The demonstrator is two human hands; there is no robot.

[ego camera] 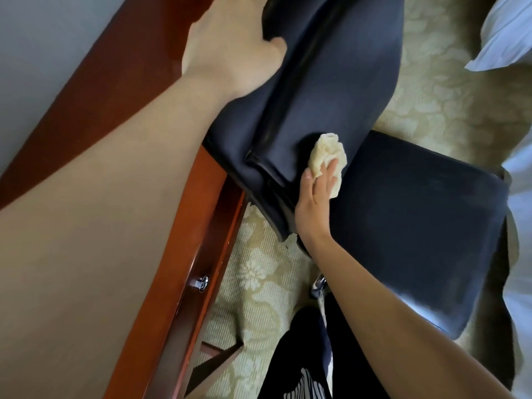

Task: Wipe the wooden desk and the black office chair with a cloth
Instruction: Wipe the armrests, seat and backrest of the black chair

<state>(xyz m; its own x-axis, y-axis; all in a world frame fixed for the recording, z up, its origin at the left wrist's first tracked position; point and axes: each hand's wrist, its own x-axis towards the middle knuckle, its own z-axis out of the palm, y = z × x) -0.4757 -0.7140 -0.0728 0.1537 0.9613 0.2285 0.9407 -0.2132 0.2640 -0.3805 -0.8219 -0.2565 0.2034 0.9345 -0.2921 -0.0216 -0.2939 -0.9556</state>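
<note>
Fingers of the left hand (230, 50) are sitting hidden behind the chair (345, 82) back and running off the top edge; the right hand (315, 194) is covering part of the cloth (326, 151); the left forearm is blocking most of the desk (207, 214); the seat is hiding the chair's base; white bedding (506, 27) is getting clipped at right.

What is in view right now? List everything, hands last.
office chair: one, black, centre, beside the desk
cloth: one, cream, bunched where the chair's backrest meets its seat
desk: one, reddish-brown wood, left
drawer knob: one, silver, desk front, lower left
carpet: one, beige floral, under the chair
bedding: white, right edge, count unclear
left hand: one, top, grips the backrest edge
right hand: one, centre, straight fingers press the cloth
</note>
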